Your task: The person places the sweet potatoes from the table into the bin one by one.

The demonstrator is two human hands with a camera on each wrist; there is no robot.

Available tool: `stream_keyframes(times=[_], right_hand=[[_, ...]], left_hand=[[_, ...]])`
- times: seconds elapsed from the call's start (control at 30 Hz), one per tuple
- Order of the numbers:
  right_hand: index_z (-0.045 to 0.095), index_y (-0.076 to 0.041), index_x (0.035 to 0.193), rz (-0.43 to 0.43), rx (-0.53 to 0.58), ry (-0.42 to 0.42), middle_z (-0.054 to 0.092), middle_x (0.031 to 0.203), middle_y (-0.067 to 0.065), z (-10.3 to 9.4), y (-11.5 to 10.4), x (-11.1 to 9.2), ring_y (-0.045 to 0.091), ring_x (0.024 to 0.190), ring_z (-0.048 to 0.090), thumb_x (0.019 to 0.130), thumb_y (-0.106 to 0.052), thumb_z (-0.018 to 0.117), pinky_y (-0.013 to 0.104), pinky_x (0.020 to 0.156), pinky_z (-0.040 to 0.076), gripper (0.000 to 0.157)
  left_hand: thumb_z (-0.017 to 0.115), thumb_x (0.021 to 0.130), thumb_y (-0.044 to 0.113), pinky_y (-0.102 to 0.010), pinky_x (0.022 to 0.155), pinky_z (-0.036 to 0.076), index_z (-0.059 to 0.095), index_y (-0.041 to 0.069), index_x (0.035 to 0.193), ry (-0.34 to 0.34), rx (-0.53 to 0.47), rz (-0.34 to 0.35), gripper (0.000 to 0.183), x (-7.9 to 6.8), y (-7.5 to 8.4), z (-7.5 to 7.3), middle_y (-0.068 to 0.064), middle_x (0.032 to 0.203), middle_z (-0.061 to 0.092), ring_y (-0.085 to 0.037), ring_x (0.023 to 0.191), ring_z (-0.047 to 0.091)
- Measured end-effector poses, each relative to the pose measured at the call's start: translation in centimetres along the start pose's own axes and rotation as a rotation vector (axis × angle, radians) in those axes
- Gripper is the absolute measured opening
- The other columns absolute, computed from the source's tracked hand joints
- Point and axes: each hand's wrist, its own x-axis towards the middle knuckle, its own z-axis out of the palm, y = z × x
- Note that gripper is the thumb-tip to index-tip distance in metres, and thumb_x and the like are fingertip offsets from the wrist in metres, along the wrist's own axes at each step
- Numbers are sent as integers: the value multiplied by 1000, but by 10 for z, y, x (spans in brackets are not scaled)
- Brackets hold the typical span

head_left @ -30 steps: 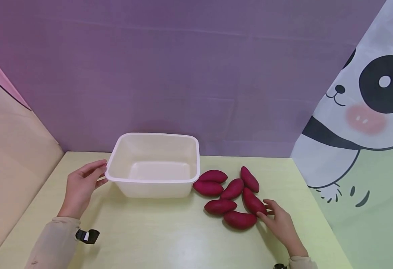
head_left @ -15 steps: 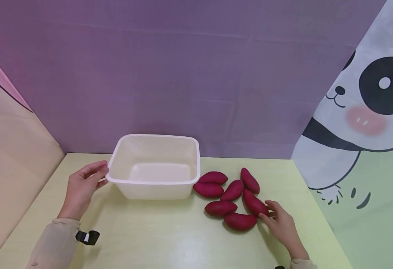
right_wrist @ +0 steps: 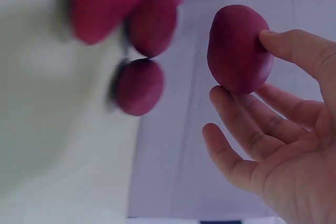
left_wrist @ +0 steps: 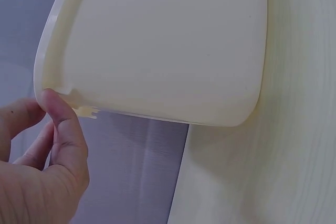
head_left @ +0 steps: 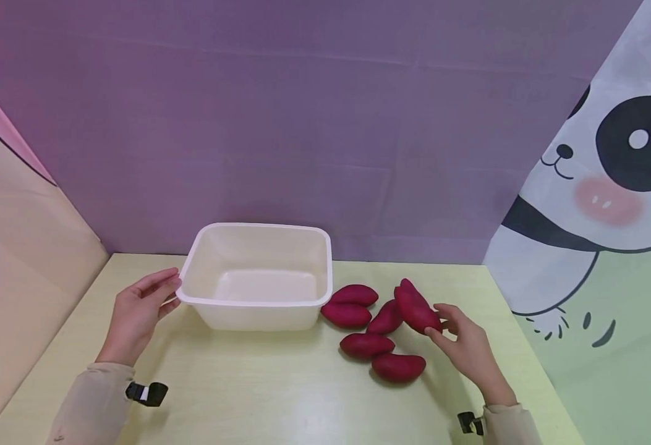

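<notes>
Left grip (head_left: pixel 138 316) pinches the left rim of the white tub (head_left: pixel 255 316) by the tabletop's (head_left: pixel 258 383) far edge; I judge its wall thin, light and slightly flexible, best steadied at that rim. Right grip (head_left: pixel 465 346) has thumb and fingers pinching one dark-red sweet potato (head_left: pixel 415 313) by its near end, raised over the tabletop toward the right edge; it looks firm, smooth and possibly slippery, so I'd favour its thick middle. I can read no brand, label or writing on either.

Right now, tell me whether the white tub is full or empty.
Empty, as far as shows: the head view looks down into the white tub, and its visible inside is bare.
</notes>
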Motion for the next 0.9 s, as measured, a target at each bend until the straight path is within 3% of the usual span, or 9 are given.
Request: stream_keyframes(times=[0.23, 0.6, 0.9], right_hand=[[58, 0, 132, -42, 10, -63, 67, 117, 15, -6, -23, 36, 31, 100, 67, 90, -9, 77, 54, 91, 54, 47], [57, 1, 134, -189, 31, -160, 63, 127, 15, -5, -76, 97, 27, 101, 67, 91, -13, 75, 50, 94, 53, 49], [58, -3, 135, -233, 47, -275, 65, 123, 8, 19, -135, 151, 23, 102, 65, 92, -19, 75, 42, 88, 55, 48]], left_hand=[[78, 88, 14, -21, 72, 59, 76, 15, 112, 18, -14, 10, 24, -1, -2, -2, 6, 99, 71, -9, 84, 70], [79, 88, 16, -21, 74, 58, 72, 9, 122, 8, -6, 9, 35, -1, -1, -2, 6, 102, 70, -9, 85, 70], [79, 88, 17, -20, 75, 58, 69, 6, 125, 23, -9, 4, 39, -2, -4, 1, 6, 102, 70, -10, 86, 69]])
